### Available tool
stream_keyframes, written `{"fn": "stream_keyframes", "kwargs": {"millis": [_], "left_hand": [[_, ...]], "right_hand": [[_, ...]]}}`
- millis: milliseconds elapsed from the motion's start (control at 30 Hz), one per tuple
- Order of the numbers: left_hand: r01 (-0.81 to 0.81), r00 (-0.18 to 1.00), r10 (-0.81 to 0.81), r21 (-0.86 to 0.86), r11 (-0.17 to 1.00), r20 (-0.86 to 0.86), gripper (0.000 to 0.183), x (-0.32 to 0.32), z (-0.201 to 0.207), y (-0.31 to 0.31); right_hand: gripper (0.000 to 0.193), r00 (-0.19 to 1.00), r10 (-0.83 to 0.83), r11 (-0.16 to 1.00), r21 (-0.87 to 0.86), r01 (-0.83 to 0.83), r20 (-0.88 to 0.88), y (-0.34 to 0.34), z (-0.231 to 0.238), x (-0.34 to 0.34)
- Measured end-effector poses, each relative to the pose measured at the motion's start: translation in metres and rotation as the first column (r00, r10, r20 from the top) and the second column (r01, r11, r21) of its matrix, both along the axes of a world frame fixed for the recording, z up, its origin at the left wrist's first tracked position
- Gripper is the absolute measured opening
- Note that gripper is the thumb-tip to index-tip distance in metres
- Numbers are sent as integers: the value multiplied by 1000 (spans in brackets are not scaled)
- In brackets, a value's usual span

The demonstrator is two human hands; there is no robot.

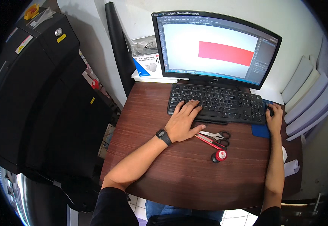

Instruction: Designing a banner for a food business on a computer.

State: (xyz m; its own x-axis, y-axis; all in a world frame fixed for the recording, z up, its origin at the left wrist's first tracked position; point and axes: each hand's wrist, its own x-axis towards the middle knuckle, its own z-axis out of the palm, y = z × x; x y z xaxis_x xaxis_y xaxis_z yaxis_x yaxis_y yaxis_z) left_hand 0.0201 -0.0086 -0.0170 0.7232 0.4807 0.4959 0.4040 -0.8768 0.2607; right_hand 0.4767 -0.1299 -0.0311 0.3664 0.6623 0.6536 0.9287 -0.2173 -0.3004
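My left hand point(182, 123) rests with its fingers spread over the left part of a black keyboard point(247, 107). A black digital watch is on that wrist. At the keyboard's right end, my right hand point(274, 119) is curled over a black computer mouse point(271, 111) on a blue mouse pad point(261, 131). Beyond the keyboard stands a monitor point(179, 45), its screen showing a red rectangle on a white canvas. Beside my left thumb lie black-handled scissors point(213, 135) and a red utility knife point(210, 142). A small round red-and-black object point(219, 155) sits just nearer to me.
The dark brown desk point(194, 177) bears all this. A face mask box point(145, 67) stands left of the monitor. A large black machine point(43, 98) fills the left side. Long pale rolls point(309, 100) lean at the right, near a small curled paper point(291, 168).
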Motion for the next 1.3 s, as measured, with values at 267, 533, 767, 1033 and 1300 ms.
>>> {"fn": "stream_keyframes", "kwargs": {"millis": [267,533,767,1033,1300], "left_hand": [[16,1000,-16,1,1000,-6,72,0,2,0],[-3,999,2,-24,1000,-35,72,0,6,0],[-16,999,16,1,1000,-39,70,2,6,0],[-17,999,17,6,1000,-46,71,0,7,-1],[-27,998,27,-3,1000,-52,72,1,6,0]], "right_hand": [[29,1000,-24,1000,-6,24,3,-3,3,-1],[28,999,-38,999,9,38,-35,1,5,-7],[29,998,-57,998,21,57,-16,0,3,-3],[28,999,-50,998,25,51,-13,1,5,-7],[27,999,-43,999,24,44,-20,0,8,-9]]}}
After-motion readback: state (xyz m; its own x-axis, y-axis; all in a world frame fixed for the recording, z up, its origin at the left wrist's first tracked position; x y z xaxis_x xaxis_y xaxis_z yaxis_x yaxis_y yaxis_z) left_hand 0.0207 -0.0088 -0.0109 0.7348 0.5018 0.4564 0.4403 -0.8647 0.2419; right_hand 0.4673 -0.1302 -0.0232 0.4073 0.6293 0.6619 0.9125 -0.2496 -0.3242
